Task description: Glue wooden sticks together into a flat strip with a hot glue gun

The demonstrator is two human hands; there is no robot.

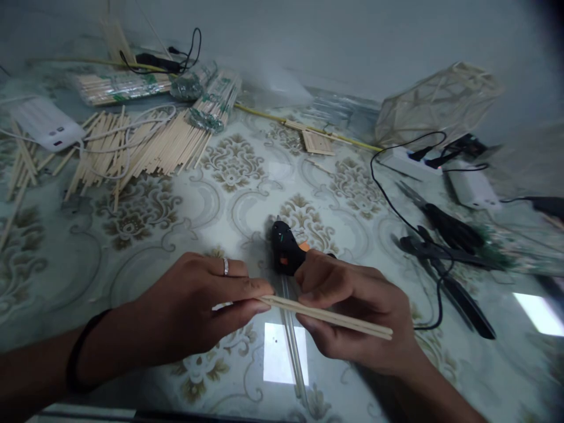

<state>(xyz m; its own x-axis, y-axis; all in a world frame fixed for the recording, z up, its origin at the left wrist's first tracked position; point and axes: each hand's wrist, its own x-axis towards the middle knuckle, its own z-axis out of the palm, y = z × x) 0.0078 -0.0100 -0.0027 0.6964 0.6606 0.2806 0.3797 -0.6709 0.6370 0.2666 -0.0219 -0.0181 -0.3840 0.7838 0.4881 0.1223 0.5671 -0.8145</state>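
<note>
Two thin wooden sticks (343,318), lying side by side, are held roughly level above the table. My left hand (211,299) pinches their left end between thumb and fingers. Farther along, my right hand (356,311) grips the same sticks, and their free end sticks out to the right across the palm. Just behind my hands a black glue gun (284,247) with orange parts rests on the table, its handle partly hidden by my right hand. Clear glue sticks (296,358) appear to stretch from it toward me.
Loose wooden sticks (163,147) and wrapped bundles (215,97) spread at the back left, beside a white power bank (46,123). Pliers (445,217) and a black-handled tool (467,305) lie right, near a power strip (409,161). A wooden stick frame (440,100) stands behind.
</note>
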